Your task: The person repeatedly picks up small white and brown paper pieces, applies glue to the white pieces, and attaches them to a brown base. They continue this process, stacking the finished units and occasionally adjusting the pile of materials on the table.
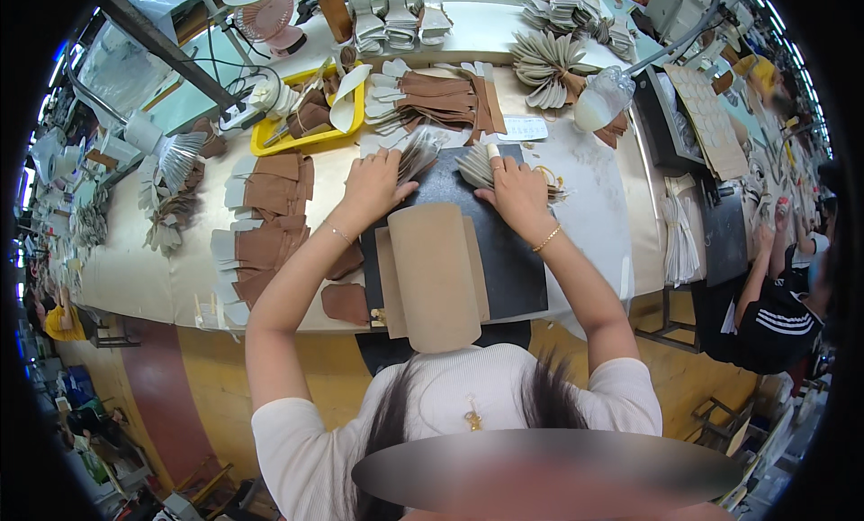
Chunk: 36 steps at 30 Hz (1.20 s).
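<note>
My left hand (373,186) is closed round the near end of a fanned bundle of grey pieces (419,154), with the thumb pressed against its side. Across from it, my right hand (518,193) grips a second bundle of pale grey pieces (474,165), fingers over its top. Both bundles rest at the far part of a black board (526,282). Between my forearms, a curved brown card-like sheet (434,273) lies over the board and reaches past the table's near edge. Narrower brown flaps show at both its sides. My palms are hidden.
Overlapping rows of brown-and-grey cut pieces (274,186) lie left, and more (436,98) lie beyond the board. A yellow tray (310,143) holds tools and scraps. Fanned bundles (545,69) and a lamp (601,100) stand at the far right. Another person (765,309) sits at right.
</note>
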{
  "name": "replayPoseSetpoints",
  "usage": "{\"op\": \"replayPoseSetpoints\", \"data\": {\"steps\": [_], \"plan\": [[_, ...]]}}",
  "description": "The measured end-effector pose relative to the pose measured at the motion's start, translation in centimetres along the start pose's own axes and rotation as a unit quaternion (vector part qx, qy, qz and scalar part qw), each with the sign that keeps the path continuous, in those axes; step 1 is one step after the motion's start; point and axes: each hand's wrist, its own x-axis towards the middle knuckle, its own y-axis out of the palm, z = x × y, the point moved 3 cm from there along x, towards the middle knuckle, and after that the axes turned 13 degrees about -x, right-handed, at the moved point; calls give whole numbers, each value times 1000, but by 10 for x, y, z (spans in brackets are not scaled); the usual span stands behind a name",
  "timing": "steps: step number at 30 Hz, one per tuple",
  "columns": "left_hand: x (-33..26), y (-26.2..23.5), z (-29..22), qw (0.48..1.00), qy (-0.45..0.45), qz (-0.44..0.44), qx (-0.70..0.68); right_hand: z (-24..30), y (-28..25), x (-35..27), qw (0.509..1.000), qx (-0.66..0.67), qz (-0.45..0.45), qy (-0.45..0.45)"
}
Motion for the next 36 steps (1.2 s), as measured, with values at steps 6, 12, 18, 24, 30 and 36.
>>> {"op": "replayPoseSetpoints", "data": {"steps": [6, 12, 18, 24, 30, 36], "plan": [[-4, 8, 3, 999, -44, -32, -5, -8, 10, -10, 999, 6, -36, -19], [12, -4, 7, 982, -154, 69, -85, -31, -16, 12, 979, 179, 69, 65], [53, -46, -6, 837, -111, -148, -515, -24, -68, 42, 629, 773, -75, 26], [56, -49, -33, 758, -74, -122, -636, 24, -77, 46, 486, 873, -34, -7], [40, -58, -34, 639, -141, -67, -753, 33, -73, 44, 592, 799, -105, 30], [34, -67, -60, 757, -106, -50, -643, 25, -60, 44, 705, 697, -124, 40]]}}
